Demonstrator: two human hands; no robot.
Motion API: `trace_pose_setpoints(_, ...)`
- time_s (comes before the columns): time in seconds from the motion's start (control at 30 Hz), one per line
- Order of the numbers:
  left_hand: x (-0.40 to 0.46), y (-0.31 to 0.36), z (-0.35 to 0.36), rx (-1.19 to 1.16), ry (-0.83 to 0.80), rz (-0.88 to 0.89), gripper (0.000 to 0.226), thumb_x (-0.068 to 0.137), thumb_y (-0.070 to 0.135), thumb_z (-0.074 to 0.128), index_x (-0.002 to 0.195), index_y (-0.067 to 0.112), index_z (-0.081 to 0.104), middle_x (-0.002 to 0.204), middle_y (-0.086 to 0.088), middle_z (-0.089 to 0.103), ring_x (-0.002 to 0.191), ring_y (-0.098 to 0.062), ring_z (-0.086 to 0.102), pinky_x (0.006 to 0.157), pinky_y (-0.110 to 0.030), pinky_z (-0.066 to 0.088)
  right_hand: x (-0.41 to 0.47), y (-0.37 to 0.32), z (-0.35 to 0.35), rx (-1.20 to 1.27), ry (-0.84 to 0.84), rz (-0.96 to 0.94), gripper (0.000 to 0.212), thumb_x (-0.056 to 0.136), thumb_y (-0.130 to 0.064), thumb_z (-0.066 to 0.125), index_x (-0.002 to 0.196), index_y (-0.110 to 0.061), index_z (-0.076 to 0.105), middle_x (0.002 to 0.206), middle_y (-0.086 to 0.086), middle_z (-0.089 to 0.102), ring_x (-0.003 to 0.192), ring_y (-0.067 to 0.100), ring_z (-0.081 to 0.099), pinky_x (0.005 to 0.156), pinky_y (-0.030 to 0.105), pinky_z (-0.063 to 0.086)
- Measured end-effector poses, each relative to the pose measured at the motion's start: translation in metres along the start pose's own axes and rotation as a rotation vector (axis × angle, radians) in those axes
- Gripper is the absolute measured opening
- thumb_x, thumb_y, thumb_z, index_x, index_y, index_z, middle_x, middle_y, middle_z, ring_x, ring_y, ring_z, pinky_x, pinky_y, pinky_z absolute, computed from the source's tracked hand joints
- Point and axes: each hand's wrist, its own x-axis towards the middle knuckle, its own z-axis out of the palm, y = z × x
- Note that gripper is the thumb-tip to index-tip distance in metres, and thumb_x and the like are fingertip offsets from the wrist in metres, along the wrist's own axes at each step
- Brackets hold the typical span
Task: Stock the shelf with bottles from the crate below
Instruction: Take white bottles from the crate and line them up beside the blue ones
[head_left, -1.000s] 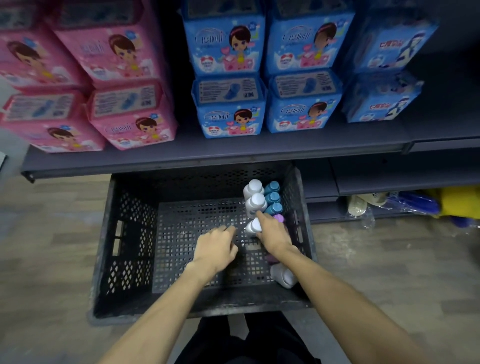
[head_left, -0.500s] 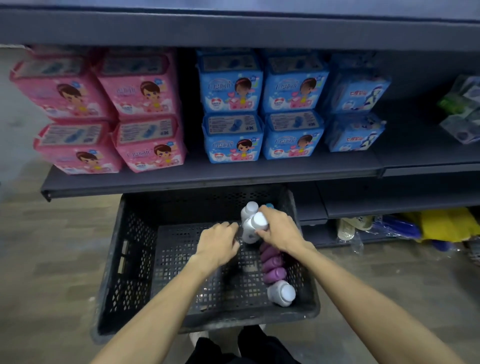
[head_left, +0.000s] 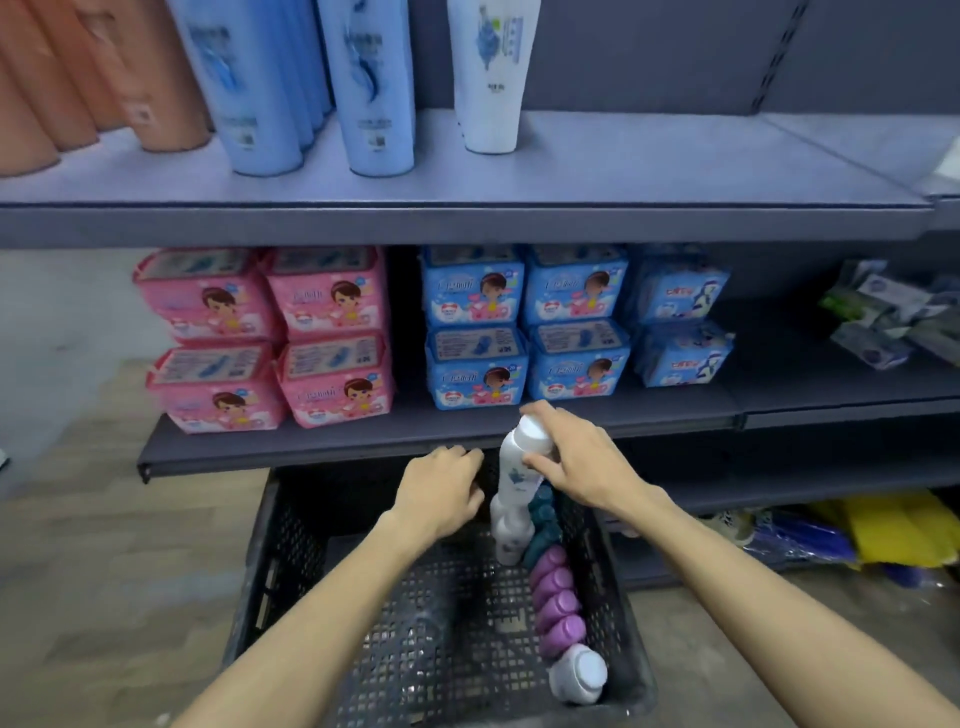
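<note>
The left hand (head_left: 441, 486) hangs loosely curled, holding nothing, above the black crate (head_left: 270, 566). The right hand (head_left: 574, 457) has its grip clamped near the cap of a white bottle (head_left: 517, 467), lifted above the crate; held so high, it could swing and slip free.

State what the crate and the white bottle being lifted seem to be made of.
Crate: probably rigid moulded plastic, matt black; its walls and floor are a perforated lattice.
White bottle, held by the right hand: likely smooth opaque plastic with a printed blue motif and white cap.
</note>
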Motion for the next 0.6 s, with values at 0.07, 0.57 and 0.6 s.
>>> trace_pose_setpoints(0.07, 0.004, 0.0, -0.013, 0.016, 0.032, 0.017, 0.026, 0.086, 0.033, 0.05, 0.106, 0.016, 0.052, 0.103, -0.003, 0.059, 0.099, -0.027, 0.056, 0.067, -0.036, 0.042, 0.003, -0.006, -0.014, 0.015, 0.025, -0.023, 0.051, 0.091, -0.037, 0.065, 0.134, -0.026, 0.04, 0.109, -0.001, 0.061, 0.092, 0.026, 0.061, 0.079, 0.042, 0.049)
trace_pose_setpoints(0.57, 0.016, 0.008, -0.132, 0.066, 0.395, 0.197, 0.027, 0.085, 0.035, 0.055, 0.106, 0.018, 0.053, 0.092, 0.001, 0.059, 0.088, -0.024, 0.059, 0.059, -0.034, 0.042, 0.025, -0.074, -0.14, 0.004, 0.31, -0.089, 0.047, 0.09, -0.035, 0.068, 0.122, -0.02, 0.037, 0.063, -0.016, 0.046, 0.057, 0.008, 0.049, 0.059, 0.028, 0.035)
trace_pose_setpoints(0.6, 0.018, 0.008, -0.147, 0.078, 0.434, 0.21, 0.025, 0.084, 0.035, 0.055, 0.102, 0.019, 0.054, 0.089, 0.002, 0.058, 0.084, -0.024, 0.059, 0.057, -0.034, 0.043, 0.027, -0.082, -0.152, -0.004, 0.33, -0.106, 0.046, 0.09, -0.034, 0.068, 0.121, -0.019, 0.038, 0.062, -0.015, 0.046, 0.055, 0.006, 0.048, 0.058, 0.028, 0.034)
